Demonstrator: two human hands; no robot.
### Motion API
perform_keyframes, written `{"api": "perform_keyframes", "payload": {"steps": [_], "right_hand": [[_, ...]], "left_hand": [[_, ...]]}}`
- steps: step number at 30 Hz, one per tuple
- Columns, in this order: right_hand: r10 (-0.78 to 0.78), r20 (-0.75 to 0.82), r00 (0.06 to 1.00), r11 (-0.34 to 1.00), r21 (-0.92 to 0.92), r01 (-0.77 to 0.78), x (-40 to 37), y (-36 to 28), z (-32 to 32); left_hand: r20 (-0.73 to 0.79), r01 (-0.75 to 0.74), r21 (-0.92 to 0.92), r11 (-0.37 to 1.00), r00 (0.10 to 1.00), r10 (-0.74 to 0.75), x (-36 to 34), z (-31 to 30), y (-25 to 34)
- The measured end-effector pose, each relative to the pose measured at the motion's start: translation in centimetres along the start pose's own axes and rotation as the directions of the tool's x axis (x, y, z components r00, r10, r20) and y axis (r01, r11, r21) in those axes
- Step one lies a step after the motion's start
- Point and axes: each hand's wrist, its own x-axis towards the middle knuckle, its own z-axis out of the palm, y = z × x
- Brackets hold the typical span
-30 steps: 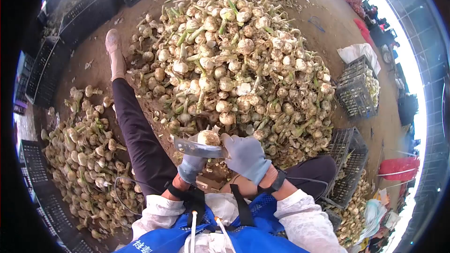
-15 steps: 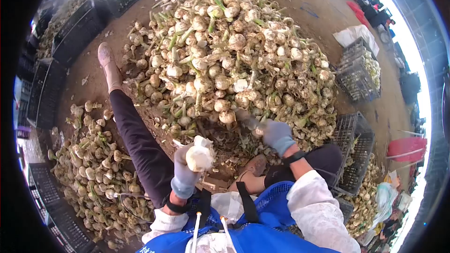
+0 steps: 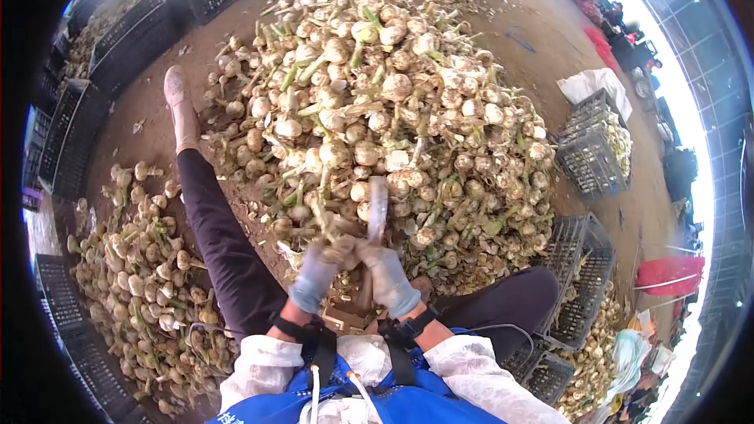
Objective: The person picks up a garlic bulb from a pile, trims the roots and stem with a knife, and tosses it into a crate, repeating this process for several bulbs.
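My gloved left hand (image 3: 316,271) is closed around a garlic bulb (image 3: 336,250), blurred by motion, with its stalk toward the pile. Beside it, my gloved right hand (image 3: 386,271) grips a knife (image 3: 378,208) whose blade points up and away from me. Both hands meet in front of my lap, and the right fingers come up against the bulb; the exact contact is blurred. Just beyond them rises a big heap of garlic (image 3: 400,86), bulbs with dirty skins and cut or green stalks.
A second garlic heap (image 3: 149,283) lies left of my outstretched leg (image 3: 228,243). Black crates (image 3: 141,39) line the left side. To the right stand a filled crate (image 3: 593,149) and a tilted crate (image 3: 581,283) near my bent knee. A red bundle (image 3: 669,275) sits farther right.
My right hand has come back from the heap to my left hand, bringing the knife upright. The white trimmed bulb is no longer seen in my left hand; a stalked one is there.
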Motion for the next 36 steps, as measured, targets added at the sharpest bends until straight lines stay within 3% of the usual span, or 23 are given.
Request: {"api": "perform_keyframes", "payload": {"steps": [1,2,4,6,7,9,10,14,15,16,17,19,21,23,25,26,29,31,32,33,34,35,36], "right_hand": [[0.003,0.005,1.000,1.000,-0.001,-0.003,0.4,-0.2,-0.4],[-0.001,-0.030,1.000,0.950,-0.313,-0.008,0.5,-0.6,-1.6],[-0.135,-0.079,0.988,0.604,-0.797,0.019,0.3,-3.0,-2.8],[-0.247,0.035,0.968,0.432,-0.891,0.142,-0.2,-5.1,-3.7],[-0.250,0.120,0.961,0.345,-0.916,0.204,-0.6,-6.9,-2.7],[-0.207,0.180,0.962,0.221,-0.949,0.225,-0.2,-8.3,-1.5],[-0.151,0.253,0.956,0.091,-0.959,0.268,0.1,-8.6,-1.2],[-0.113,0.223,0.968,0.059,-0.971,0.230,4.6,-5.4,-8.8],[-0.118,0.105,0.987,-0.018,-0.994,0.104,5.3,-4.7,-10.6],[-0.124,-0.018,0.992,-0.088,-0.996,-0.029,5.2,-3.9,-11.5],[-0.114,-0.016,0.993,-0.088,-0.996,-0.026,5.5,-4.1,-10.7],[-0.306,0.012,0.952,0.351,-0.928,0.125,6.9,-5.6,-6.9],[-0.405,0.144,0.903,0.292,-0.915,0.277,7.3,-5.5,-3.0],[-0.484,0.446,0.753,0.332,-0.702,0.630,7.2,-5.0,-0.5],[-0.393,0.514,0.762,0.227,-0.749,0.622,5.9,-6.7,1.8],[-0.297,0.568,0.768,0.116,-0.777,0.619,5.5,-7.4,2.5],[-0.180,0.574,0.799,0.014,-0.811,0.585,5.2,-8.0,3.0],[-0.207,0.469,0.859,0.052,-0.871,0.488,6.7,-6.0,-0.5],[-0.233,0.362,0.903,0.090,-0.916,0.390,7.8,-5.3,-2.6],[-0.141,0.217,0.966,-0.078,-0.975,0.208,8.5,-5.8,-4.4],[-0.200,0.134,0.971,-0.080,-0.990,0.120,8.8,-5.9,-5.5],[-0.253,0.054,0.966,-0.075,-0.997,0.036,9.0,-5.9,-6.3],[-0.247,0.049,0.968,-0.073,-0.997,0.032,9.4,-5.9,-5.8]], "left_hand": [[-0.080,-0.175,0.000,0.985,0.981,0.174,-0.4,1.3,-0.2],[-0.115,-0.176,-0.060,0.983,0.979,0.168,-0.4,1.7,-0.3],[-0.155,-0.180,-0.121,0.976,0.975,0.160,0.1,1.2,0.0],[0.106,-0.439,0.455,0.775,0.891,0.442,1.2,-0.1,0.1],[0.111,-0.430,0.449,0.783,0.897,0.428,1.2,0.1,0.5],[0.155,-0.291,0.797,0.529,0.946,0.285,1.3,0.4,2.0],[0.219,-0.477,0.686,0.550,0.856,0.469,2.0,0.8,1.3],[0.087,-0.382,0.328,0.864,0.923,0.375,2.3,0.2,1.8],[0.133,-0.093,-0.269,0.959,0.982,0.133,1.8,-0.7,3.7],[0.062,-0.262,-0.028,0.965,0.963,0.263,1.0,-1.1,5.1],[0.020,-0.402,0.227,0.887,0.913,0.408,0.7,-1.5,5.9],[0.021,-0.355,0.170,0.919,0.934,0.357,1.0,-3.1,5.2],[0.014,-0.401,0.197,0.895,0.914,0.406,0.5,-3.6,3.9],[0.014,-0.416,0.203,0.886,0.906,0.422,0.2,-4.1,2.9],[0.095,-0.323,0.457,0.828,0.944,0.316,0.1,-4.8,2.1],[0.301,-0.537,0.670,0.513,0.828,0.473,0.2,-5.4,1.8],[0.248,-0.566,0.459,0.684,0.822,0.513,-0.1,-3.8,4.2],[0.288,-0.585,0.524,0.619,0.806,0.518,-0.3,-4.3,5.1],[0.274,-0.379,0.427,0.821,0.919,0.283,-1.3,-4.1,7.8],[0.293,-0.123,0.317,0.940,0.956,0.026,-1.7,-3.9,9.1],[0.406,0.194,-0.505,0.841,0.913,0.033,-0.8,-4.8,8.0],[0.269,-0.244,-0.224,0.943,0.915,0.301,-1.4,-6.0,7.6],[0.122,-0.300,0.125,0.946,0.951,0.286,-2.8,-7.1,11.0]]}}
